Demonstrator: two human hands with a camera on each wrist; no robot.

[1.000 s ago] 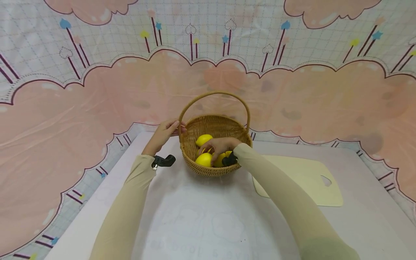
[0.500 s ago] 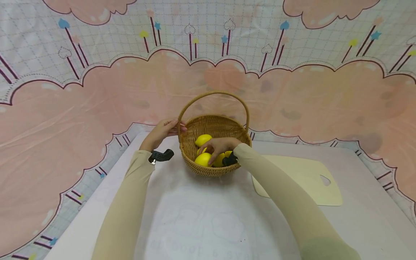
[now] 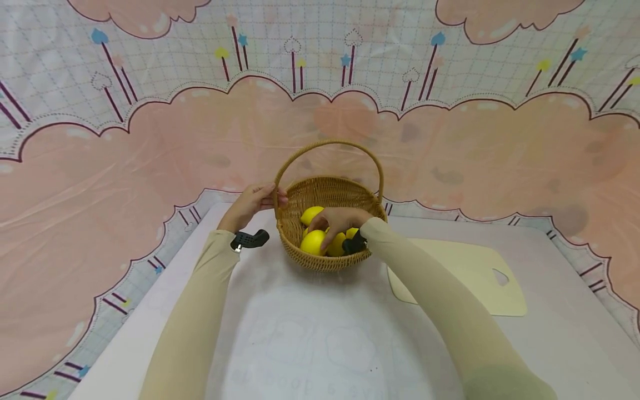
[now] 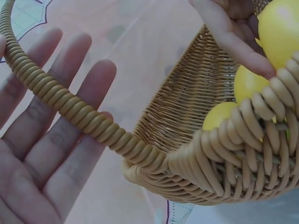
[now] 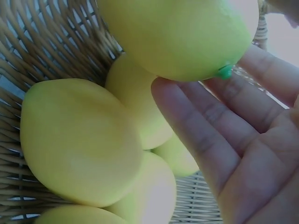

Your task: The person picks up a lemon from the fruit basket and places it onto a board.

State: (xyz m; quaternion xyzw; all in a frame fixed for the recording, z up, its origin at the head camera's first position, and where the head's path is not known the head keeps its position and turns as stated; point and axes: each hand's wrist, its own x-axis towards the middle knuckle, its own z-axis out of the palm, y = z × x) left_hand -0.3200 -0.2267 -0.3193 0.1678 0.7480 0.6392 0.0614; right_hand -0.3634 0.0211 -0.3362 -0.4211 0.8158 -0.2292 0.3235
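Note:
The wicker basket (image 3: pixel 327 264) with a tall arched handle stands at the back of the table, several yellow lemons inside. My left hand (image 3: pixel 250 205) is at the handle's left foot. In the left wrist view its straight fingers (image 4: pixel 96 84) extend behind the handle (image 4: pixel 70 105). Reaching into the basket, my right hand (image 3: pixel 342 220) holds the front lemon (image 3: pixel 313 243) between thumb and fingers. The right wrist view has this lemon (image 5: pixel 182 37), with its green tip, against the fingers (image 5: pixel 196 121); another lemon (image 5: pixel 79 140) lies beside it. Part of the pile is hidden beneath my right hand.
A cream cutting board (image 3: pixel 465 272) lies flat to the right of the basket, partly under my right forearm. The white table (image 3: pixel 310 333) extends toward me. A patterned curtain (image 3: pixel 465 161) hangs close behind the basket.
My right hand's thumb and fingers have drawn in around the front lemon, which has risen slightly. My left hand stays at the handle with little movement.

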